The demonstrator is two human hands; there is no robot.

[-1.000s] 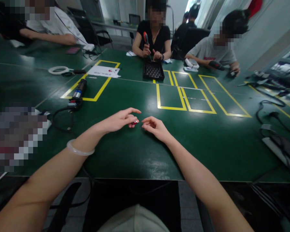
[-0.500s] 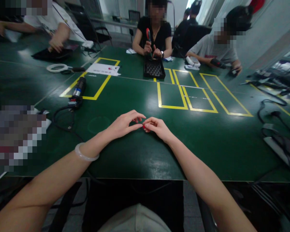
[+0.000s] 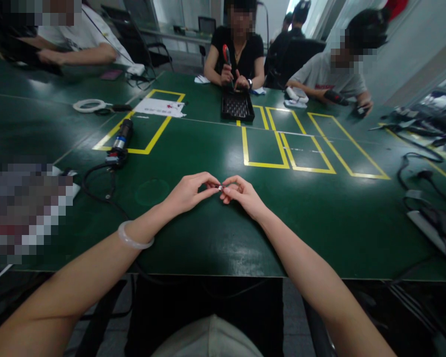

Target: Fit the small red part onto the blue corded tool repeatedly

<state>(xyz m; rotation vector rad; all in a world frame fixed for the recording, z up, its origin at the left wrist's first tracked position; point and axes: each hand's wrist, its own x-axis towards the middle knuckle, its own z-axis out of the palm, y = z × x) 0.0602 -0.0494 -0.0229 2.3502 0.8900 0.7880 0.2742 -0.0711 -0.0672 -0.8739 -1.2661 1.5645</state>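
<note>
A small piece (image 3: 220, 188), white with dark parts, sits between the fingertips of both hands above the green table (image 3: 223, 238); it is too small to tell its kind. My left hand (image 3: 189, 192) comes from the left, its thumb and fingers pinched at the piece. From the other side my right hand (image 3: 244, 194) grips it between thumb and index finger, the other fingers curled below. The fingers hide most of the piece. A pale bangle (image 3: 134, 237) circles my left wrist.
A black cylindrical device (image 3: 123, 134) with a cable lies left. Yellow tape outlines (image 3: 266, 165) mark the table. Across it, a person (image 3: 235, 54) holds a red-handled tool (image 3: 226, 53) over a black tray (image 3: 238, 110). Cables (image 3: 427, 208) run along the right; other people sit at both sides.
My left fingers have closed in to meet the right ones. A white part of the piece now shows where red showed before. The person at far left has moved a dark flat object leftward.
</note>
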